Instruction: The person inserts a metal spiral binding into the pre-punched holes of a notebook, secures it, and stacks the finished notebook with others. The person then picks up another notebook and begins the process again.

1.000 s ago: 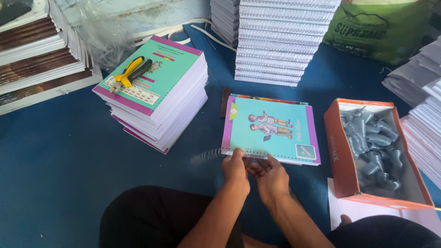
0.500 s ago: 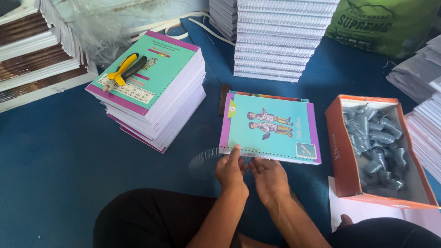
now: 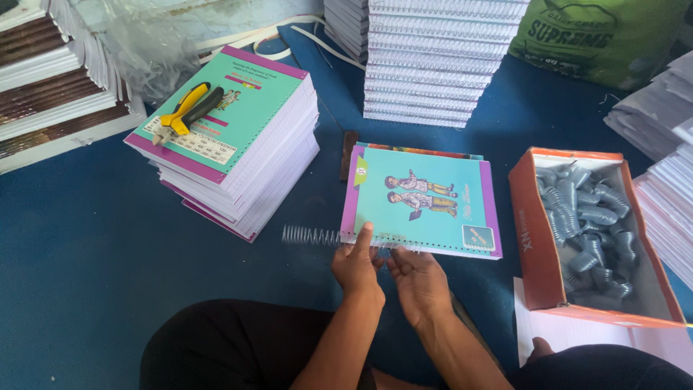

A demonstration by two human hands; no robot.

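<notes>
Both hands stayed at notebook point(image 3: 422, 202) edge: left hand point(image 3: 357, 263) pinched wire coil point(image 3: 310, 235), right hand point(image 3: 417, 282) loosely curled beneath. Coil stuck out less than before—threading progressed.

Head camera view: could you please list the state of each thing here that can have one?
Notebook: closed, flat on the blue floor, cover up.
Spiral coil: partly threaded along the near edge, the rest sticking out left.
Left hand: fingers on the notebook's near edge.
Right hand: fingers at the coil.
Orange box: open, holding loose coils.
Pliers: lying on the notebook stack.
</notes>
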